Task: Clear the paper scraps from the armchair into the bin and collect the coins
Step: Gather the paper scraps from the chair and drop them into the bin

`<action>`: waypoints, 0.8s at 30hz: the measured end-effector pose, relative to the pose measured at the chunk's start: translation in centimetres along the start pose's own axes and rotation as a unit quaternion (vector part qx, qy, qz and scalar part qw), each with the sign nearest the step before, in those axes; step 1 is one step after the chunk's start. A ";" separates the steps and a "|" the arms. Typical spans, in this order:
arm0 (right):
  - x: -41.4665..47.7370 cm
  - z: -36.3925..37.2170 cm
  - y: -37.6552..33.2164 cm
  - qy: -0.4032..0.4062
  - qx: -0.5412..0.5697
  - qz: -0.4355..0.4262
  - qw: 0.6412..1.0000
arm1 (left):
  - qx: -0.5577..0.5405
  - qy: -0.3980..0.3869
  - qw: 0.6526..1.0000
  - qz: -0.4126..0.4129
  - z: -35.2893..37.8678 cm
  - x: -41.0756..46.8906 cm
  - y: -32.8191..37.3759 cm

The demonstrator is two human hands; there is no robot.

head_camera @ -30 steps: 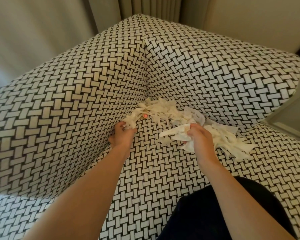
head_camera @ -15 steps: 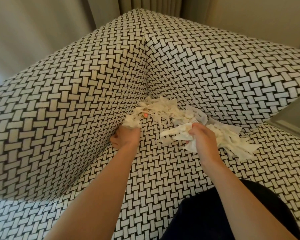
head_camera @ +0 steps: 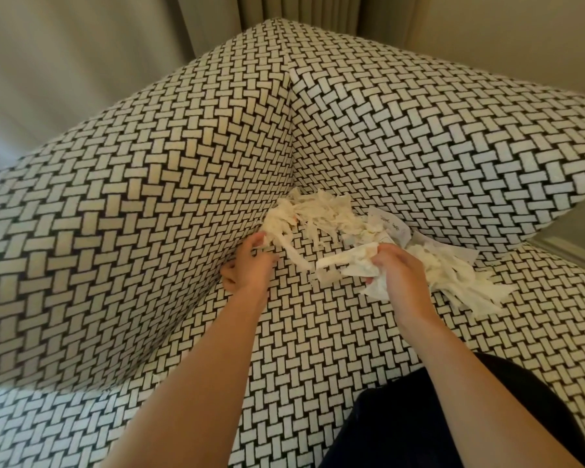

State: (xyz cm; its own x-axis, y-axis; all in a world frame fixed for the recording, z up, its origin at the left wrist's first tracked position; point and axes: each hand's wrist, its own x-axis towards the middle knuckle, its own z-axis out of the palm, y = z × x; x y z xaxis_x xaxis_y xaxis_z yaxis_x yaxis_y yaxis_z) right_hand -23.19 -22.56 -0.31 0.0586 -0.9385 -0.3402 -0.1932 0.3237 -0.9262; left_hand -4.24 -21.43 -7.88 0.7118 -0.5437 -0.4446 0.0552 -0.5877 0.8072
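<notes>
A heap of white torn paper scraps (head_camera: 321, 214) lies in the back corner of a black-and-white woven-pattern armchair (head_camera: 149, 197), spreading right along the seat to more scraps (head_camera: 460, 282). My right hand (head_camera: 399, 268) grips a crumpled bunch of paper scraps (head_camera: 348, 263) just in front of the heap. My left hand (head_camera: 249, 266) is at the heap's left end, against the armrest, with its fingers curled into the scraps there. No coins or bin are in view.
The armrest and backrest meet in a corner seam (head_camera: 293, 130) behind the heap. Beige curtains (head_camera: 301, 11) hang behind the chair. My dark-clothed leg (head_camera: 419, 427) is at the bottom right, by the seat's front.
My left hand has drawn slightly back along the armrest with scraps at its fingers. My right hand keeps its bunch, almost in place. The view has shifted a little.
</notes>
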 end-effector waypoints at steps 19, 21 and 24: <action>0.6 -0.2 0.1 0.034 0.031 0.040 0.998 | 0.022 -0.068 0.997 0.014 4.9 2.6 4.6; 0.8 -0.2 0.2 0.033 0.028 0.040 0.998 | 0.029 -0.075 0.997 0.009 5.0 3.0 4.7; 0.8 -0.2 0.1 0.020 0.047 0.046 0.998 | 0.106 -0.078 0.990 0.059 4.9 3.2 4.5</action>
State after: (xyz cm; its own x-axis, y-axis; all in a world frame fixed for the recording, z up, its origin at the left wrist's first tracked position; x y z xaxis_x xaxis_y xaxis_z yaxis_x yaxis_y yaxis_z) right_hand -23.33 -23.33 -0.66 0.0056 -0.9075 -0.4201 -0.1030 0.4173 -0.9029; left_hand -5.17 -28.77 -7.60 0.5876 -0.6917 -0.4199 -0.1812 -0.6182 0.7648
